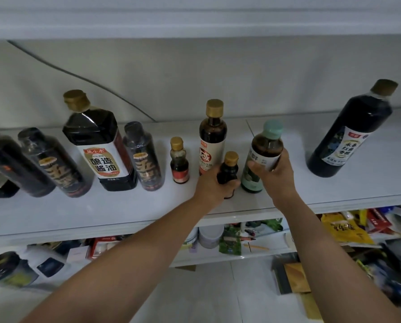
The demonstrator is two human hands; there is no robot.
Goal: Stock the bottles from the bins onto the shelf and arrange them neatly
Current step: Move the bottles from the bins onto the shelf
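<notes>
Seven or so bottles (99,145) already stand along the shelf (125,206); what remains to stock is out of view. Reaching toward 12 o'clock, the left hand (212,185) grips a small bottle (228,170); the right hand (275,173), at its 3 o'clock, grips a green-cap bottle (266,148), both low at the shelf.

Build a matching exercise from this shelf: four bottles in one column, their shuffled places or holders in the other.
1. small gold-capped dark bottle, no label showing
2. dark bottle with mint-green cap
3. tall dark bottle with blue-and-white label
4. large square dark bottle with white label

A. alone at the right of the white shelf
B. between two black-wrapped bottles
C. gripped by the left hand
D. gripped by the right hand

Pairs: 1-C, 2-D, 3-A, 4-B.
</notes>
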